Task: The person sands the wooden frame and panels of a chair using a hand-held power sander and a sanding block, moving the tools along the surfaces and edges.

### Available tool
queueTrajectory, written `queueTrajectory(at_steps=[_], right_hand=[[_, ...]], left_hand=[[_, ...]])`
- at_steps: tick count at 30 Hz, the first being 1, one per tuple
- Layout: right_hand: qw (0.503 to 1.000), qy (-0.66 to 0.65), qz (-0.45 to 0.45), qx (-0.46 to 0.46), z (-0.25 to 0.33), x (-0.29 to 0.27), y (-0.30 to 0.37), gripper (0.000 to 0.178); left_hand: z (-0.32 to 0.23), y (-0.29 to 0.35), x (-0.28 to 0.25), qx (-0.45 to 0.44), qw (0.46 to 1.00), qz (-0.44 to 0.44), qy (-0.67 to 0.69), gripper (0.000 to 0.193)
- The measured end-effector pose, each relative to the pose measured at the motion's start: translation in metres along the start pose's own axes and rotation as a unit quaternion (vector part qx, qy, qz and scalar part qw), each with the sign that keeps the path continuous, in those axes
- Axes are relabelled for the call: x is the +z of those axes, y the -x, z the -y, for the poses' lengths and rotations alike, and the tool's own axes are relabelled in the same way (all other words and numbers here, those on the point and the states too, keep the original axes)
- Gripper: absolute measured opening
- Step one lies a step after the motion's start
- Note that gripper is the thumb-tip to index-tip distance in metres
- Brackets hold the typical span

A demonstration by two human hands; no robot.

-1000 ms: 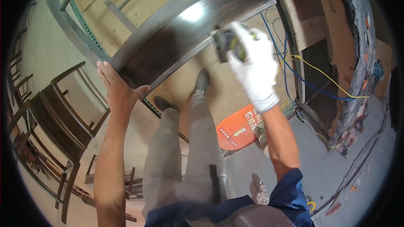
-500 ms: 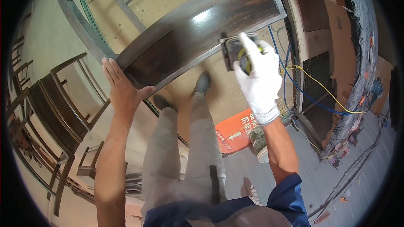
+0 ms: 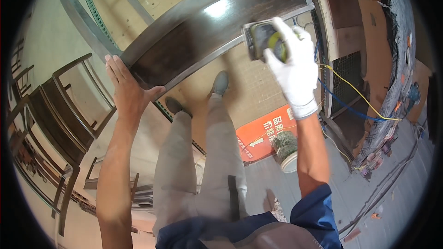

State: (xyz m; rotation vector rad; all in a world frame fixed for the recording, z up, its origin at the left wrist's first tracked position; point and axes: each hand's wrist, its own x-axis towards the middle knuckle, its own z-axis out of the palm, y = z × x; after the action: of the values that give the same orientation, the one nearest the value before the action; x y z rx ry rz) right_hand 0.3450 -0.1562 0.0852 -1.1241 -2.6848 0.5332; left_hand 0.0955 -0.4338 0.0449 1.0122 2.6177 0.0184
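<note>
A dark wooden chair piece (image 3: 184, 32) with a glossy, curved brown panel and greyish edges lies across the space in front of me. My left hand (image 3: 127, 85) is bare, fingers stretched out and thumb apart, pressed against the panel's left end. In a white glove, my right hand (image 3: 297, 69) grips a power sander (image 3: 263, 41), black with a yellow-green part and a squarish base. The sander is at the panel's near edge, right of the middle; whether its base touches the wood I cannot tell. My palm hides part of its body.
Dark chair frames (image 3: 60, 110) stand at the left. Yellow and blue hoses (image 3: 353, 106) hang at the right beside a bench leg. An orange sign (image 3: 258, 138) and a whitish bucket (image 3: 288, 159) are on the floor near my legs. A fabric-covered edge (image 3: 401, 55) rises far right.
My right hand and the sander have moved a little farther away and to the right along the panel's near edge. My left hand stays on the panel's left end.
</note>
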Motion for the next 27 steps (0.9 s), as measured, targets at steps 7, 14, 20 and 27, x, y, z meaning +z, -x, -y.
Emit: queueTrajectory(at_steps=[7, 14, 20, 27], right_hand=[[0.994, -0.024, 0.101, 0.02, 0.145, 0.042, 0.062, 0.056], [0.997, -0.038, 0.063, 0.016, 0.123, 0.038, 0.051, 0.055], [0.999, -0.014, -0.029, 0.009, -0.016, -0.003, -0.012, 0.061], [0.99, -0.023, -0.121, 0.062, -0.117, -0.041, -0.056, 0.056]], left_hand=[[0.013, 0.003, 0.01, 0.039, 0.999, -0.025, -0.02, 0.15], [0.011, 0.003, 0.006, 0.017, 0.999, -0.001, -0.027, 0.149], [0.01, 0.001, 0.004, -0.006, 0.998, 0.013, -0.054, 0.152], [0.01, -0.002, 0.004, 0.011, 0.999, 0.028, -0.04, 0.153]])
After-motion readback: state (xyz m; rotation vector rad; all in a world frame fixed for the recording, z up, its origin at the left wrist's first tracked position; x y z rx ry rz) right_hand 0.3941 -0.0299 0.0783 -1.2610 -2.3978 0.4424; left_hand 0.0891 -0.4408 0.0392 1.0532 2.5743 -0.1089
